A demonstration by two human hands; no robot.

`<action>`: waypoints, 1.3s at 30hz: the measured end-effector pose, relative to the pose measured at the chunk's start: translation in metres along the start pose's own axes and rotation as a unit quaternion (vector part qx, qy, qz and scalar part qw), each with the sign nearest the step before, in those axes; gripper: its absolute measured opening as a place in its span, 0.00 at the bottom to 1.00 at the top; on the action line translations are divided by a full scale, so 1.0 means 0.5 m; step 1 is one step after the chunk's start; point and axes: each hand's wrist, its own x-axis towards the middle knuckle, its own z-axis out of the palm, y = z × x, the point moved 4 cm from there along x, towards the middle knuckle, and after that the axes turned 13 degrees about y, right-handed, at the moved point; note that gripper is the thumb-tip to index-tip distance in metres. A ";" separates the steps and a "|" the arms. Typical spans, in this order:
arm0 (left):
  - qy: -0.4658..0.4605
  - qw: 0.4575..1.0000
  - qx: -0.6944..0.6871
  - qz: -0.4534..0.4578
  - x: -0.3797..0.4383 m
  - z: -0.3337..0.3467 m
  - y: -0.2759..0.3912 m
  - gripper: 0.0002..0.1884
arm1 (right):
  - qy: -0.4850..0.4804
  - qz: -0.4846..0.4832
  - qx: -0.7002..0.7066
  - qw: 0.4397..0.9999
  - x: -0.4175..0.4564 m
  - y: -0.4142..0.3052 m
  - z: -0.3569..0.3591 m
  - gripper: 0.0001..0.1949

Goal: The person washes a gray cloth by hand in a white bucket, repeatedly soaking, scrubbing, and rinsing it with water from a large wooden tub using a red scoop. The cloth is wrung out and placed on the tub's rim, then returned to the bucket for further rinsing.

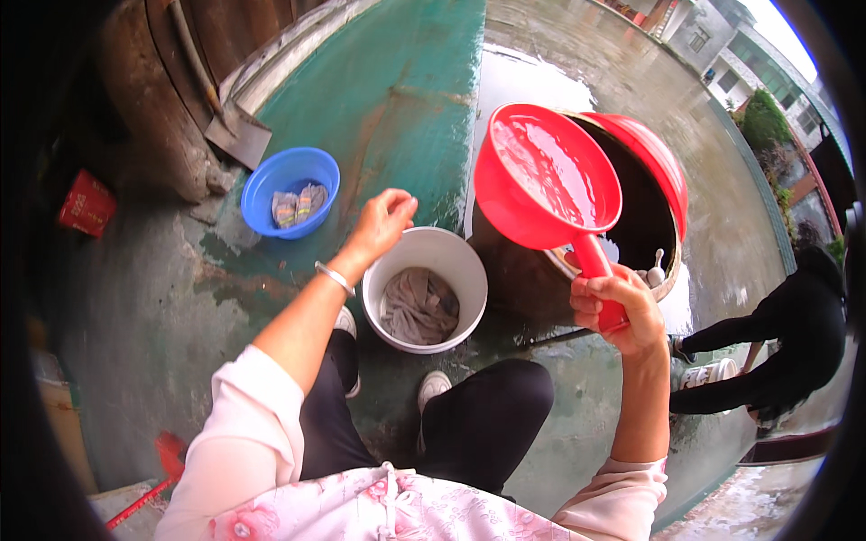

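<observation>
My right hand [622, 308] grips the handle of a red plastic water dipper [504, 220]. Clear water fills much of its bowl, which hangs partly over a large round vat [666, 280]. My left hand [382, 220] hovers by the far left rim of a white plastic bucket [470, 314], fingers loosely curled with nothing visible in them. A wet, greyish crumpled cloth [419, 304] lies at the bottom of this bucket, between my feet and the vat. To the left, a blue plastic basin [257, 196] holds folded grey striped cloth [298, 206].
A red plastic cover or basin [649, 152] rests on the vat's far side. Left, a shovel [237, 135] leans near brown wood beside a red box [88, 203]. At right, a person in black [802, 331] bends over a white bucket [710, 373]. The floor [358, 88] is wet.
</observation>
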 end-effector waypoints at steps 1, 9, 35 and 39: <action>0.008 1.000 0.003 -0.030 0.007 -0.015 -0.008 0.18 | -0.008 0.015 0.001 1.000 -0.016 0.017 0.012 0.19; 0.068 0.981 0.169 0.064 0.029 -0.069 -0.037 0.22 | 0.036 0.118 -0.147 0.981 -0.064 0.160 0.017 0.11; 0.017 0.975 0.210 0.069 0.001 -0.074 -0.011 0.26 | 0.101 -0.217 -0.615 0.752 0.070 0.264 0.021 0.21; 0.012 0.972 0.224 0.070 0.003 -0.087 -0.020 0.25 | 0.087 -0.273 -0.729 0.621 0.047 0.248 0.038 0.29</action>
